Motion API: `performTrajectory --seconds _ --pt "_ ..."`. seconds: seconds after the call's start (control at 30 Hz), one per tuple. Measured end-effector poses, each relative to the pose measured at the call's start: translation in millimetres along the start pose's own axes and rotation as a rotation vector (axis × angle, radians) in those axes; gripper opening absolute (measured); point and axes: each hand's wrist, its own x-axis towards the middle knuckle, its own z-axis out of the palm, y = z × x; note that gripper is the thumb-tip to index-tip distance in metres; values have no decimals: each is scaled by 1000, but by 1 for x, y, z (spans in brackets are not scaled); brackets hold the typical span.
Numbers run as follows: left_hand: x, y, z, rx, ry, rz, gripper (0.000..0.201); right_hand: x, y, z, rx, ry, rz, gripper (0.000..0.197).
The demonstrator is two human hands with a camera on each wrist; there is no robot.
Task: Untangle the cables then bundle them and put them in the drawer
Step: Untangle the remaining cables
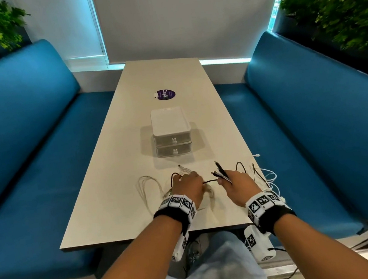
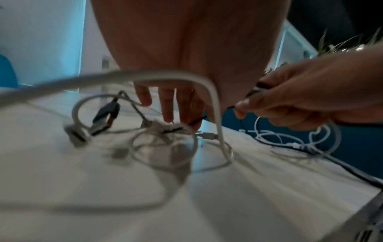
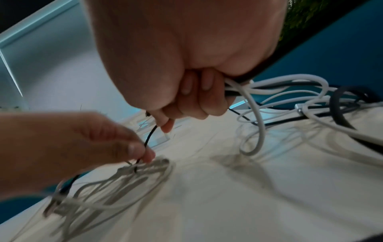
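A thin black cable [image 1: 209,181] runs taut between my two hands over the near part of the table. My left hand [image 1: 193,180] pinches the black cable [image 3: 148,139] between thumb and finger, just above a tangle of pale cables [image 1: 151,186]. In the left wrist view its fingertips [image 2: 168,114] reach down onto that tangle [image 2: 161,140]. My right hand [image 1: 225,180] is curled round the black cable's plug ends [image 1: 220,172] and some white cable [image 3: 257,104]. A white two-drawer box [image 1: 172,141] stands mid-table with both drawers closed.
More white and black cable loops [image 1: 269,177] hang over the table's right edge [image 1: 258,176]. A purple round sticker [image 1: 165,94] lies beyond the box. Blue benches [image 1: 27,161] flank the table on both sides, with plants [image 1: 344,10] behind them.
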Motion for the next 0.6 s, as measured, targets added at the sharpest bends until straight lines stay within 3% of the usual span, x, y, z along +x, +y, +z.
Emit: performTrajectory --seconds 0.2,0.4,0.5,0.6 --pt "-4 -33 17 76 3 16 21 4 33 -18 -10 -6 149 26" --pt "-8 -39 13 110 41 32 25 7 36 -15 -26 -9 204 27" --pt "-9 -31 11 201 57 65 26 2 21 -12 -180 38 165 32" --pt "-10 -27 12 241 67 78 25 -1 0 -2 -177 68 19 33"
